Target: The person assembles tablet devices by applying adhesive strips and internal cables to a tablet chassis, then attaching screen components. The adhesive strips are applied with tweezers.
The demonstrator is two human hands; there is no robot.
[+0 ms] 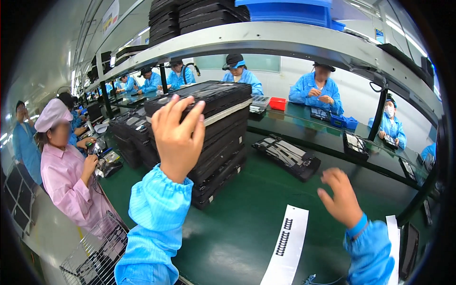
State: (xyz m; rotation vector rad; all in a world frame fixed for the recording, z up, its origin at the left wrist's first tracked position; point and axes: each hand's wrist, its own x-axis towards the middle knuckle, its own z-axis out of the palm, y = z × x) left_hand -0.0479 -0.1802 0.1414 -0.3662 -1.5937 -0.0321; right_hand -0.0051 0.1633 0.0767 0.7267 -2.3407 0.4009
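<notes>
Standing at left of centre on the green table (228, 237), seemingly rigid and probably heavy taken whole: the stack of black trays (223, 147). Likely lighter layer by layer, with smooth rims perhaps apt to slide; best gripped by 2 opposite sides and kept level. Much the same handling to expect from the 1 loose black tray (287, 154), lying flat with pale strips on top, possibly fragile and easily spilled; best taken by both ends. In this view, overlapping the stack's near face: the left hand (178, 137), raised, fingers spread, pinching nothing visible; cannot tell whether touching. Just beyond and leftward of the right hand (342, 197): the loose tray, apart from loosely opened, empty-looking fingers. Nearer, left of that same hand, a white paper strip (280, 270) bearing small black parts (284, 240).
</notes>
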